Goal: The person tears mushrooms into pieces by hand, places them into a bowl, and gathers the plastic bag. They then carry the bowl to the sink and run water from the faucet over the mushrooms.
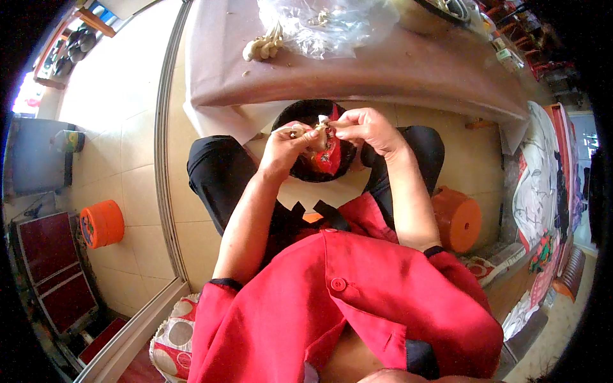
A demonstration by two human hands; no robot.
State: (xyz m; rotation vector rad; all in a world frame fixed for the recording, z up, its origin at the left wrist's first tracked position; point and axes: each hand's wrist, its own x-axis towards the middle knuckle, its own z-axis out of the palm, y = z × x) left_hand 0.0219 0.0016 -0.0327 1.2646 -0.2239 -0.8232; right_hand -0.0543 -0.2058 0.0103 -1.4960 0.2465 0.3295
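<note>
Above a black bin (350, 156) between the knees, my left hand (288, 148) has its fingers closed round a pale mushroom piece (321, 137). My right hand (369, 131) pinches at the top of the same piece, close to the left fingertips. Inside the bin lies a red wrapper (329, 163) with dark bits around it. On the table ahead, a clump of pale mushrooms (263, 47) rests beside a clear plastic bag (329, 29), which holds more pale pieces.
The covered table (383, 73) has its edge just beyond the bin. An orange stool (456, 219) stands on the right, and an orange bucket (102, 223) on the left past a floor track (164, 159). Fabrics (539, 179) lie at the far right.
</note>
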